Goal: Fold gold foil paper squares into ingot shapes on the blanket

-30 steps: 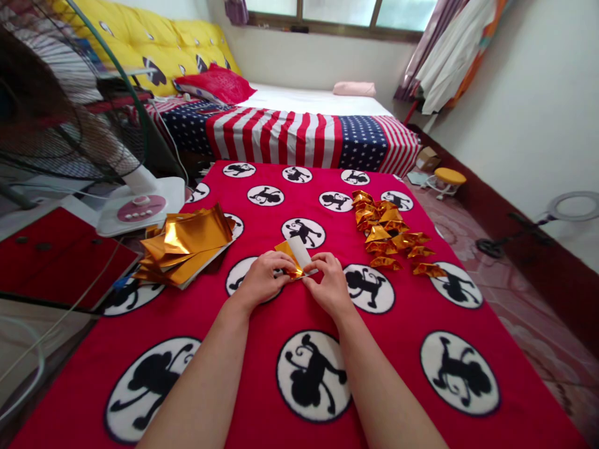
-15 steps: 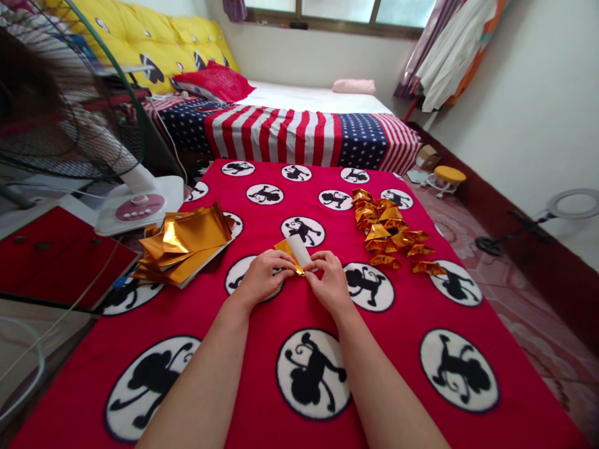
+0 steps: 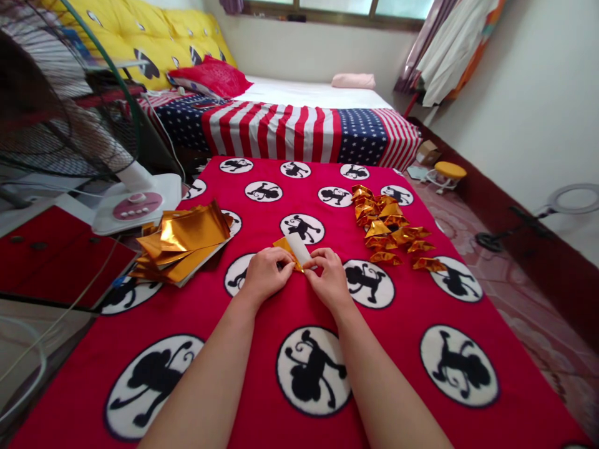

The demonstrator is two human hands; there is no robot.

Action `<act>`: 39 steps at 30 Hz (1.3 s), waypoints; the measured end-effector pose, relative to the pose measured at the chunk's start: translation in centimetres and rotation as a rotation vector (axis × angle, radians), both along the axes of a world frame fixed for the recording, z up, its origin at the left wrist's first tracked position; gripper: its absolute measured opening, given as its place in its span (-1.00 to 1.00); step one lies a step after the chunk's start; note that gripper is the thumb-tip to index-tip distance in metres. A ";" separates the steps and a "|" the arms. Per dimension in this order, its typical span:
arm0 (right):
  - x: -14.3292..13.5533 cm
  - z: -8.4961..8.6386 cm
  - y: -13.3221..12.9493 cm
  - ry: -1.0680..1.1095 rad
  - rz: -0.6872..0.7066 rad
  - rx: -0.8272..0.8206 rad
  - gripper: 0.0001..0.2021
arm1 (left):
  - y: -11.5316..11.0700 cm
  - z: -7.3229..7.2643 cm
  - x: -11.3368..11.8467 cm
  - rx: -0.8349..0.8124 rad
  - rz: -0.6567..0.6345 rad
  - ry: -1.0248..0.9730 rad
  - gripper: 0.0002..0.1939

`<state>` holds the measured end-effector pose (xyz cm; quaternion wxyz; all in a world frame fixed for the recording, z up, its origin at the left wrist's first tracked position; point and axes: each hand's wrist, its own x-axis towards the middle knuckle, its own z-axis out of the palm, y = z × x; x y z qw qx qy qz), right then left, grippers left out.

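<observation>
Between fingers (image 3: pixel 322 253), gold paper (image 3: pixel 281 244), plain white back (image 3: pixel 298 247)

No text, label, brand or number can be read. On the fan control panel (image 3: pixel 122 206), any markings are too small to be made out. Only pictorial marks are seen: monkey silhouettes (image 3: pixel 309 377) printed on the red cloth (image 3: pixel 266 362), stars and stripes on the bed cover (image 3: pixel 294 134).

Gold-and-white paper (image 3: pixel 298 248) partly hidden by both hands (image 3: pixel 267 272) (image 3: pixel 329 282)
</observation>
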<state>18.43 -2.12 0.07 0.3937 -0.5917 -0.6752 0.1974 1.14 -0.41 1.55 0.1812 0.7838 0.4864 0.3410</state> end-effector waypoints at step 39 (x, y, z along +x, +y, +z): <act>-0.6 0.3 -0.3 -0.087 -0.031 0.005 -0.87 | -0.1 -0.7 0.8 -0.020 0.140 0.043 -0.89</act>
